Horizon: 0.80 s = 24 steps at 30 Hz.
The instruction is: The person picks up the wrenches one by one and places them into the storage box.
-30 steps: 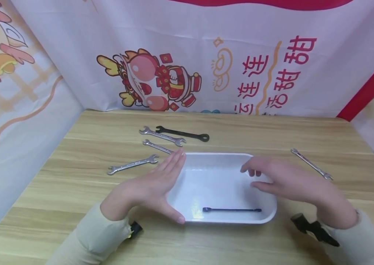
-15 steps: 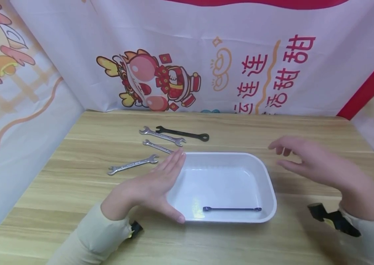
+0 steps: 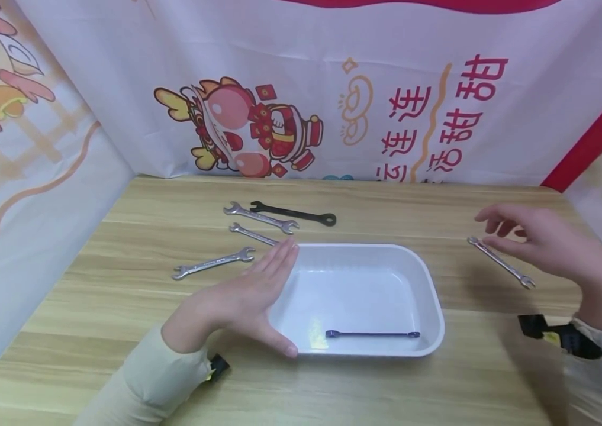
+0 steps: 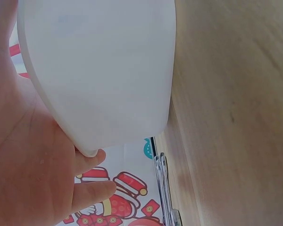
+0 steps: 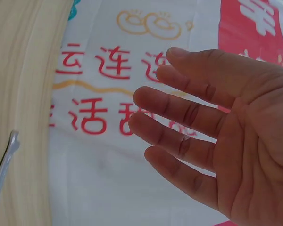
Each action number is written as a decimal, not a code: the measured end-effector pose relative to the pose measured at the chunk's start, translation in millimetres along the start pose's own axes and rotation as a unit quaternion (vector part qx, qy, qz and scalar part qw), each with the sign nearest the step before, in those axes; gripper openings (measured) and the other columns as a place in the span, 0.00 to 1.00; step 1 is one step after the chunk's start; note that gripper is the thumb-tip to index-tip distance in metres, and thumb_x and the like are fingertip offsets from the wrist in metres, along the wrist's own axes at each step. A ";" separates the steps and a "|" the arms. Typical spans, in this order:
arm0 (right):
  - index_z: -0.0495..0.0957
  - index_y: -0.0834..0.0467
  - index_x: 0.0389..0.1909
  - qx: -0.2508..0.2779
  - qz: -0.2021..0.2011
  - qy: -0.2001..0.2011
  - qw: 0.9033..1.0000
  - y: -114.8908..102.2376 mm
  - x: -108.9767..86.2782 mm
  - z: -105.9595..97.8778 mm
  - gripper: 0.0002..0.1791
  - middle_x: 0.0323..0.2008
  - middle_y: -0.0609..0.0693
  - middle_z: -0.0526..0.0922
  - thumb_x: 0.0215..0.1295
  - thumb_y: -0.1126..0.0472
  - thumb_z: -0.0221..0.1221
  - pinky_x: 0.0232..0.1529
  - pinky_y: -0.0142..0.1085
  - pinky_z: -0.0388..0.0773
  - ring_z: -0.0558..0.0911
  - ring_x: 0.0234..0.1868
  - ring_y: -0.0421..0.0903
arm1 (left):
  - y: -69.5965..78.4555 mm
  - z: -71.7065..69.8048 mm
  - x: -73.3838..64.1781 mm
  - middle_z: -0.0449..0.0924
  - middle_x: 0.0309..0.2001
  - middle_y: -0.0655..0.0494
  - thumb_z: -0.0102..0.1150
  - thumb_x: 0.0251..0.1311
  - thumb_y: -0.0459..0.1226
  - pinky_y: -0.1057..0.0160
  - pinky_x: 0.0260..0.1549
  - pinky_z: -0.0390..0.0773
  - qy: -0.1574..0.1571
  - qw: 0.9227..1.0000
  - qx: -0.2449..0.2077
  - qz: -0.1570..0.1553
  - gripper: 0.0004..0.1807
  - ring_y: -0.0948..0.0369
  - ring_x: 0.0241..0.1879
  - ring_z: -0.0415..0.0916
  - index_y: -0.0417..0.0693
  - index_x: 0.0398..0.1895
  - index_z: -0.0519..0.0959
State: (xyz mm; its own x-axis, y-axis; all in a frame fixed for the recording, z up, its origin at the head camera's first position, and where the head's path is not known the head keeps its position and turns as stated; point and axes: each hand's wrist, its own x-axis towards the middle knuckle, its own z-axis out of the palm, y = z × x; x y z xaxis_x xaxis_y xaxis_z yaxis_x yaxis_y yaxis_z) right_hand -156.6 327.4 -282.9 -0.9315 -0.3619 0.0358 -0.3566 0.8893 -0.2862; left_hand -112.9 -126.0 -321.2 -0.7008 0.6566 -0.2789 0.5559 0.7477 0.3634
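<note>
My left hand point(image 3: 247, 305) rests along the left end of a white tray point(image 3: 354, 293), thumb and fingers spread along its rim. The left wrist view has the palm against the rim, with the tray's outer wall point(image 4: 99, 70) beside it. Inside the tray a dark slim wrench point(image 3: 372, 335) lies near the front wall. My right hand point(image 3: 551, 245) hovers over a silver open-end wrench point(image 3: 502, 264) at the right, its thumb overlapping it in the head view. The right wrist view has loosely bent fingers point(image 5: 174, 110) with nothing in them, and the silver wrench point(image 5: 4, 169) lower left.
Behind and left of the tray lie several wrenches: a silver one point(image 3: 212, 264), a smaller silver one point(image 3: 253, 234) partly behind my left fingers, another silver one point(image 3: 264, 219), and a black one point(image 3: 295, 213) with a ring end. A printed cloth point(image 3: 279, 35) hangs behind the table.
My right hand has moved from over the tray's right end, rightward and farther back, to above the silver wrench. My left hand, tray and wrenches have stayed put.
</note>
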 end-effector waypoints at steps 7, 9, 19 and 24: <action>0.79 0.61 0.51 0.001 0.008 -0.004 1.000 22.3 3.8 4.5 0.19 0.40 0.51 0.85 0.59 0.64 0.69 0.34 0.29 0.79 0.82 0.38 0.46 | -0.9 0.3 -0.7 0.11 0.77 0.54 0.65 0.36 0.75 0.49 0.77 0.35 0.002 1.000 0.000 -0.002 0.81 0.54 0.79 0.16 0.44 0.78 0.26; 0.79 0.61 0.50 0.003 0.009 -0.007 1.000 28.6 4.4 6.2 0.19 0.39 0.51 0.85 0.58 0.64 0.69 0.33 0.26 0.77 0.82 0.39 0.46 | -1.0 0.3 -0.6 0.11 0.77 0.54 0.65 0.36 0.75 0.49 0.77 0.35 0.002 1.000 -0.002 -0.002 0.81 0.55 0.79 0.16 0.44 0.78 0.26; 0.81 0.63 0.49 0.024 0.060 -0.053 0.997 57.8 6.1 17.3 0.19 0.39 0.51 0.84 0.59 0.60 0.69 0.34 0.29 0.77 0.79 0.38 0.44 | -0.2 -1.2 -0.7 0.13 0.78 0.53 0.66 0.36 0.75 0.49 0.77 0.36 0.002 1.000 0.001 0.000 0.81 0.53 0.79 0.18 0.45 0.78 0.26; 0.78 0.64 0.54 0.049 0.101 -0.098 0.989 70.9 5.9 24.0 0.25 0.41 0.53 0.82 0.62 0.52 0.67 0.33 0.32 0.76 0.77 0.42 0.50 | -0.6 -1.0 0.0 0.13 0.78 0.53 0.65 0.36 0.76 0.49 0.77 0.36 0.002 1.000 0.005 0.000 0.81 0.53 0.79 0.18 0.45 0.78 0.25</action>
State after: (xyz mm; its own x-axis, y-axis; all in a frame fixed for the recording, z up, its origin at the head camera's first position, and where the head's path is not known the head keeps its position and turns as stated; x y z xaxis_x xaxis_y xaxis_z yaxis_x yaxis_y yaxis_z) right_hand -185.7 381.6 -325.9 -0.9480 -0.2356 -0.2141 -0.1473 0.9209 -0.3608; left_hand -113.7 -126.5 -320.5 -0.7028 0.6559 -0.2755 0.5596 0.7488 0.3551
